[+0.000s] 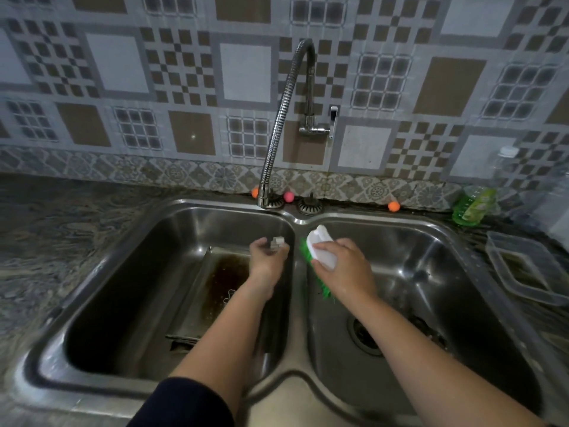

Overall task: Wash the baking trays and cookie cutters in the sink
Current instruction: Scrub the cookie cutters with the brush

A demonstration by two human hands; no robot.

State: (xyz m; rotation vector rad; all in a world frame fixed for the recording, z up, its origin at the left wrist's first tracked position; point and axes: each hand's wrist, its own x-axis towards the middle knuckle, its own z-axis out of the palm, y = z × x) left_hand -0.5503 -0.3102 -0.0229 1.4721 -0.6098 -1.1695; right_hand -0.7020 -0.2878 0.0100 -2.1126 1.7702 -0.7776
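At the far left, the mottled stone surface (61,217) lay bare beside a double-bowl steel sink (295,221). In the left bowl a baking tray (197,291), stained dark brown across its floor, leaned on a slant against the bowl's bottom, probably so that its soiled face could soak and be reached; a small looped shape on its floor may have been a cookie cutter, though it was too faint to tell. Above the tray's far right corner, the left hand (266,257) pinched a small metal cookie cutter (276,241) between closed fingers (258,244), held up over the bowl so that drips would fall inside. A flexible steel faucet (286,118) arched from the wall, with its nozzle resting at the sink's back rim and no water visibly running. Over the divider, the right hand (341,266) was wrapped around the white back of a scrubbing brush (321,251), with green bristles angled down and toward the cutter, seemingly ready to scrub it. The right bowl held only its drain (365,334). Farther right stood a green dish-soap bottle (472,206) and a clear plastic container (523,266) on the surface, near at hand. By this judgement, washing was at an early stage.
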